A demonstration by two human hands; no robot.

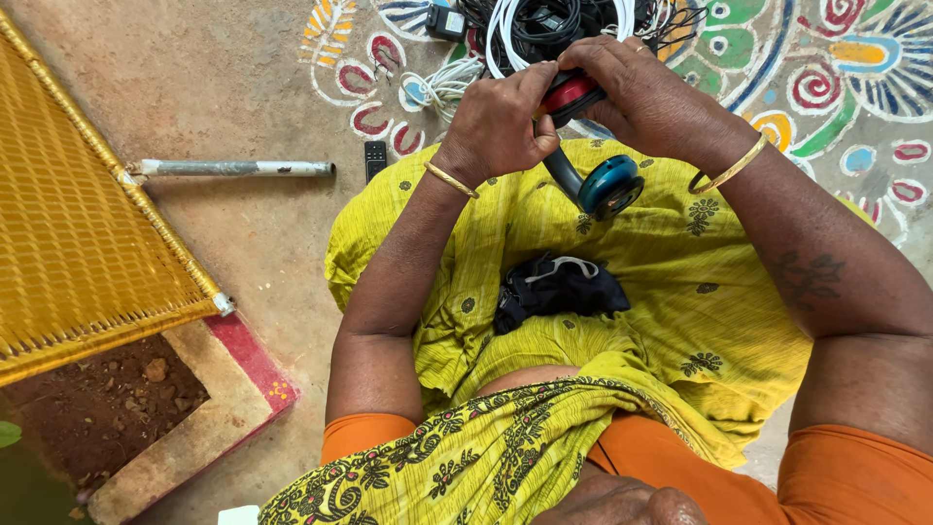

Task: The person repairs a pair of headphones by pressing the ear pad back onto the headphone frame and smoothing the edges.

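Bare earthen floor (224, 78) across the upper left of the frame, painted with a multicoloured floral pattern (826, 68) along the upper right. Yellow woven frame (68, 224) down the left edge, with a grey pipe (233, 168) lying just beside its upper corner. Yellow-green patterned cloth (661, 282) spread over the lap, centre of frame. Tangle of black and white cables (544, 24) heaped on the floor at top centre, directly behind the hands. Dark fabric bundle (556, 290) resting on the cloth, centre. Headphones (595, 156) held up above the lap at upper centre: red cup between the hands, blue cup hanging below on a dark band. Left hand (498, 122) closed, fingers curled around the band and red cup. Right hand (646, 97) closed over the red cup from the other side, fingers bent, touching the left. Gold bangle on each wrist. Small black remote (375, 158) on the floor, left of the hands.
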